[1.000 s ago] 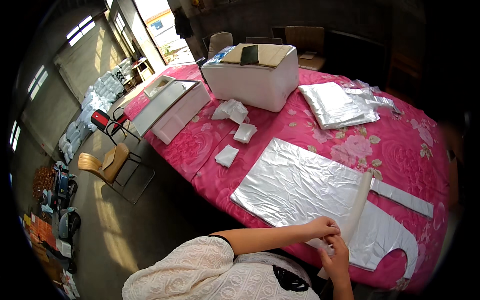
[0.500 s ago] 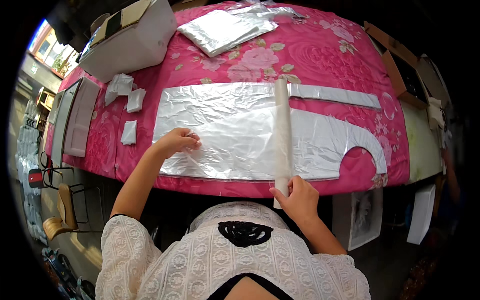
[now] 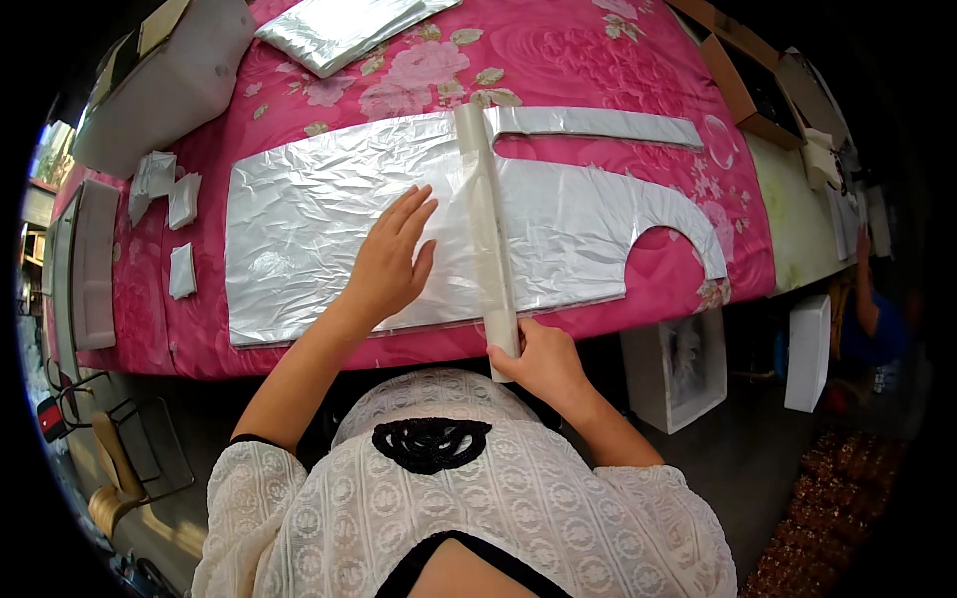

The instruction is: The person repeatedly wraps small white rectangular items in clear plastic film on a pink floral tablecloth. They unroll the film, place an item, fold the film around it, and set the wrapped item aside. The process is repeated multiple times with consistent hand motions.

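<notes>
So the left hand [image 3: 392, 264] has been shifted since half a second ago: the pinch on the film well left of the roll of translucent film [image 3: 485, 219] has been let go, and the hand is now held much nearer the roll, just to its left. The roll itself has been kept in the same spot on the silver plastic sheet [image 3: 309, 234], lying right across it.

Left hand's turned palm down, fingers stretched out and aimed past the roll's far end, thumb spread toward the roll; can't tell if the sheet is actually being touched. The roll's near end is gripped by the right hand [image 3: 543, 359], fingers curled around it. Right of the roll, the sheet's curved cutout and long strip are laid out on the pink floral tablecloth [image 3: 598, 60].
</notes>
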`<state>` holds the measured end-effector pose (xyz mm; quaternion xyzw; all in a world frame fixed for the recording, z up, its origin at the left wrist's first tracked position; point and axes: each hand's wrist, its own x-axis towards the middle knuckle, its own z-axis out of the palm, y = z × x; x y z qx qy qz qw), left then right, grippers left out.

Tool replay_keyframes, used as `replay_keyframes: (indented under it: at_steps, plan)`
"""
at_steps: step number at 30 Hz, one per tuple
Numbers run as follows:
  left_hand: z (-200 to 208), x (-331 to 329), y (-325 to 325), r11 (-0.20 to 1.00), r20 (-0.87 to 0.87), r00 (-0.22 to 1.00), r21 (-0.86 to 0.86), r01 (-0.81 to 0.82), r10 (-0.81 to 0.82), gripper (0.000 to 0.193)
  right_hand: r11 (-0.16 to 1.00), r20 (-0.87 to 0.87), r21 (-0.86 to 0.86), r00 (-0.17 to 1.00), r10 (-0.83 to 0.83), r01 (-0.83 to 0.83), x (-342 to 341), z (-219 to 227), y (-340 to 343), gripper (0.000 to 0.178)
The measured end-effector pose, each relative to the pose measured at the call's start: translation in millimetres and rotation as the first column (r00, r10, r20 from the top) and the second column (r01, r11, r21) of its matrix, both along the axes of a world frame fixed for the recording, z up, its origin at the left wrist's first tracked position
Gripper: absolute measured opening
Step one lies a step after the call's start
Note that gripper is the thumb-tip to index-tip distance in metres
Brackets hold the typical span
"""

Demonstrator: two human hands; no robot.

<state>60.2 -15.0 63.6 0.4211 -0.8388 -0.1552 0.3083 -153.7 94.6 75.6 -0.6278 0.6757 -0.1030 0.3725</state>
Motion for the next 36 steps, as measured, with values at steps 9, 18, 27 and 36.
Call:
replay_keyframes:
  at_steps: [9, 18, 27, 36]
  plan:
    - [-53.9, -50.5, 10.2, 0.997, 0.212, 0.977, 0.062, -0.04, 0.026, 0.063, 0.981, 0.191, 0.191, 0.982, 0.0, -0.037, -23.4, 5.4, -18.5, 0.052]
    - [-56.1, -54.4, 7.3, 0.998, 0.319, 0.947, 0.034, -0.052, 0.038, 0.062, 0.97, 0.393, 0.228, 0.902, -0.176, 0.089, -15.1, -33.2, -210.3, 0.047]
    - [-54.5, -52.8, 7.8, 0.998, 0.298, 0.954, 0.046, -0.048, 0.032, 0.063, 0.771, 0.85, 0.527, -0.228, -0.475, 0.359, -39.9, -62.3, -270.4, 0.028]
    - [-56.0, -54.0, 9.5, 0.997, 0.289, 0.956, 0.037, -0.066, 0.053, 0.062, 0.794, 0.981, 0.1, -0.192, 0.022, 0.599, -120.1, 16.3, -271.8, 0.027]
